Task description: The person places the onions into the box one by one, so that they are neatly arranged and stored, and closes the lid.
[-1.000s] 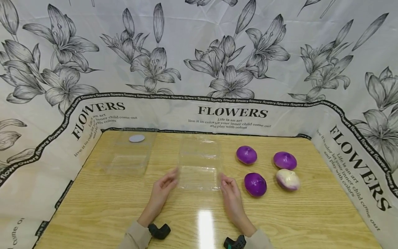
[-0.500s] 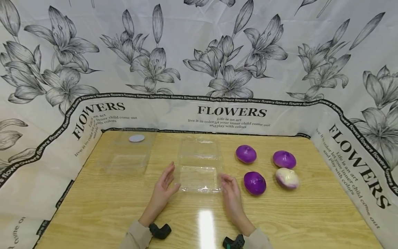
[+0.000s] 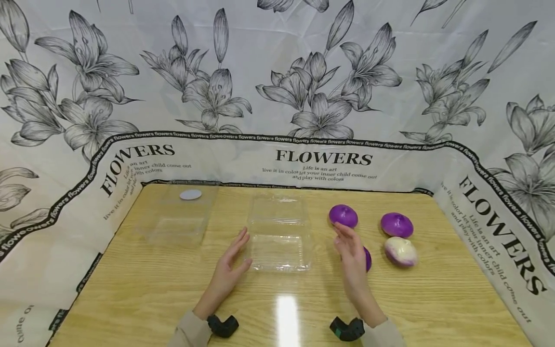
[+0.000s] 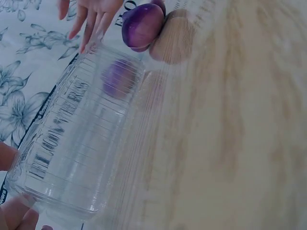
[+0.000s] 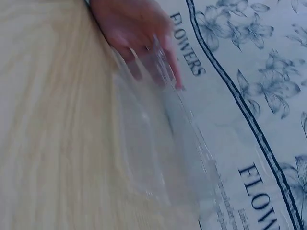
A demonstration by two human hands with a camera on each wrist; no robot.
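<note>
A clear plastic clamshell box point(image 3: 281, 251) lies with its lid raised back, in the middle of the wooden table. My left hand point(image 3: 226, 272) is at its left side, fingers spread and thumb apart, fingertips close to the edge. In the left wrist view, the fingers point(image 4: 18, 211) appear beside the box's end. My right hand point(image 3: 353, 262) is off the box's right side, fingers extended with nothing in them. It partly hides a glossy purple onion-shaped bulb point(image 3: 368, 259). Beyond its fingertips sits another purple bulb point(image 3: 343, 216).
To the right lie a third purple bulb point(image 3: 397, 224) and a cream-and-purple one point(image 3: 401, 251) close together. A second clear box point(image 3: 175, 226) with a white oval label point(image 3: 191, 194) stands at the back left. Flower-printed cloth point(image 3: 325, 166) walls the table point(image 3: 130, 289).
My right hand has left the box's right edge and moved right, over the near purple bulb. My left hand's fingers have come off the box edge and spread, staying beside it.
</note>
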